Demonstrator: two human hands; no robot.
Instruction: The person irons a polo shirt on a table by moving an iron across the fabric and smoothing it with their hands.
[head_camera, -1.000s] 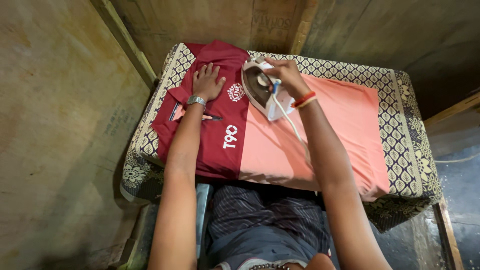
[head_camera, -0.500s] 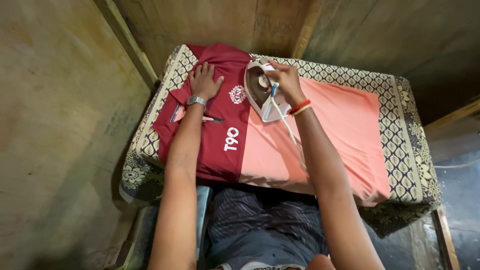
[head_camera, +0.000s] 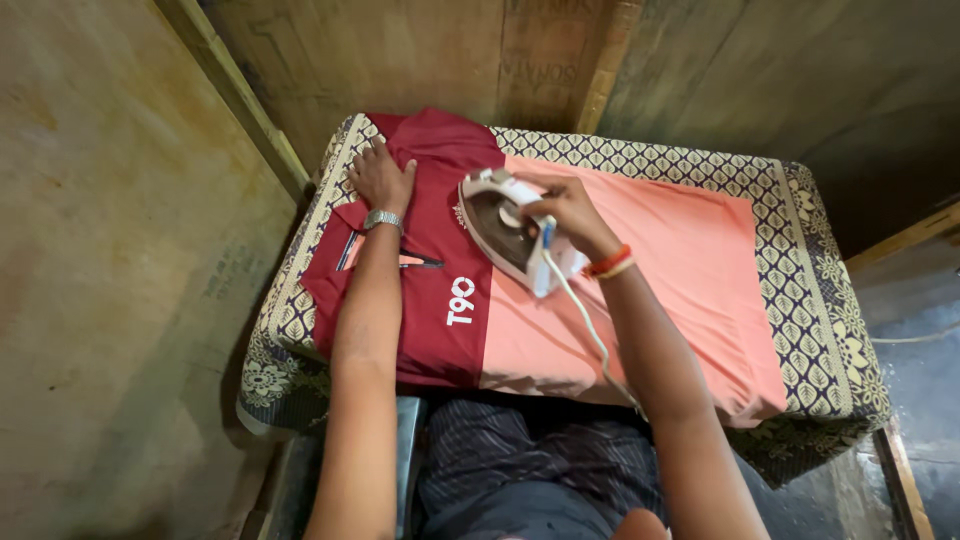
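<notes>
Iron (head_camera: 507, 228) tilts over maroon shirt (head_camera: 440, 240), salmon cloth (head_camera: 650, 270) beside.

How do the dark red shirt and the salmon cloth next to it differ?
The dark red shirt carries white print and a small crest; the salmon cloth is plain. The shirt is folded with creases, under the left hand and the iron held by the right hand; the cloth lies flat and covers more. Both rest on the patterned table cover.

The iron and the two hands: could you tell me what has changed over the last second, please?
Little has changed. The right hand keeps its grip on the iron, tilted up over the maroon shirt; any shift is slight. The left hand stays flat on the shirt near its collar. The salmon cloth lies as before.
</notes>
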